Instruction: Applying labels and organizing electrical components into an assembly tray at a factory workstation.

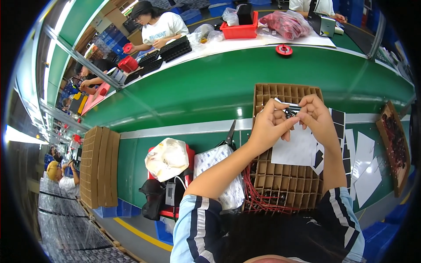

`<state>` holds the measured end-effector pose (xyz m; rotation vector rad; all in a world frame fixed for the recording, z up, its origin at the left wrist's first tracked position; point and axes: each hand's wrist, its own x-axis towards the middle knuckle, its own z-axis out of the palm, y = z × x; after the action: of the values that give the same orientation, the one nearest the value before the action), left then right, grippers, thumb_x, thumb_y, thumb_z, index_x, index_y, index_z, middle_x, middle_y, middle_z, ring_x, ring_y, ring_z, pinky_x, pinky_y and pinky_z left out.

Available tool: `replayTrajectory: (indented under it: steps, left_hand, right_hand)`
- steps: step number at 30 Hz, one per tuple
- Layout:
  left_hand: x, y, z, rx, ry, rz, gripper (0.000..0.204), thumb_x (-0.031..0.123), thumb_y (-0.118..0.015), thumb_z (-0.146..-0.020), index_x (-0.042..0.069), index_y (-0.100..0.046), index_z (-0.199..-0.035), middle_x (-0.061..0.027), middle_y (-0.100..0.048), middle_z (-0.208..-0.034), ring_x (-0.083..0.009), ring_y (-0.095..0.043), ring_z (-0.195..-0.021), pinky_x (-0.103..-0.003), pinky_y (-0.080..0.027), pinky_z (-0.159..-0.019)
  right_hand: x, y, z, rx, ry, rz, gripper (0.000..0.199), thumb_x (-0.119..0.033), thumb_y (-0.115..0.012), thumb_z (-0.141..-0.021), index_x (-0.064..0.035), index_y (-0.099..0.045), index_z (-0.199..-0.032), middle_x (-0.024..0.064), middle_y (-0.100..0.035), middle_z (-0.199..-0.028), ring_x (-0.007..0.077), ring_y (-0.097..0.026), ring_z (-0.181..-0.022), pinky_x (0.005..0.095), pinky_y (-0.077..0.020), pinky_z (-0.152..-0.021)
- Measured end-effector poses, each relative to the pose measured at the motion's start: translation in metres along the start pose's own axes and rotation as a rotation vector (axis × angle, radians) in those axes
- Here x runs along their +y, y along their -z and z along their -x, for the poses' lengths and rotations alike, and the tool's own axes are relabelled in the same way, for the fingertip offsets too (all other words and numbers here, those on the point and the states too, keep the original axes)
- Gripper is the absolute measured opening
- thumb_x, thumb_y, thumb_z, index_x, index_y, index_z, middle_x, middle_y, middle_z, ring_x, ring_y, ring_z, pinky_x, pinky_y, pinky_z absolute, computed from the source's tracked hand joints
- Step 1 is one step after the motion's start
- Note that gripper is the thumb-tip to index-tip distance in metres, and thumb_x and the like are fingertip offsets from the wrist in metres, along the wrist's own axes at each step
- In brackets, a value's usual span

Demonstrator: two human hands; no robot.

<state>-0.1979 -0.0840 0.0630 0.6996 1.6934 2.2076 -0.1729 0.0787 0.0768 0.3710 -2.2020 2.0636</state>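
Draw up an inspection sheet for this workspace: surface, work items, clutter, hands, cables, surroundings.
Surface: green bench, cardboard grid on it.
Work items: small dark part, exact kind unclear, held above a white sheet lying on the grid.
Clutter: scissors, white bag on a red bin, loose sheets at right.
Hands: left hand and right hand both pinch the dark part.
Cables: red wires along the grid's near left corner.
Surroundings: co-worker at far bench; cardboard stack at left.
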Motion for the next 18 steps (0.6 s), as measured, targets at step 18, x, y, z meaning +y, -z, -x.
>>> replayTrajectory:
  steps: [18]
  left_hand:
    - [-0.012, 0.001, -0.004, 0.131, -0.080, -0.035, 0.029, 0.007, -0.061, -0.078, 0.001, -0.036, -0.093, -0.0060, -0.053, -0.069, -0.0070, -0.049, -0.047, -0.019, -0.037, -0.041]
  right_hand:
    - [-0.001, 0.002, 0.002, -0.086, 0.073, 0.188, 0.015, -0.012, -0.056, -0.079, -0.0008, -0.050, -0.070, 0.0020, -0.050, -0.065, 0.0086, -0.048, -0.058, 0.0220, -0.0378, -0.054]
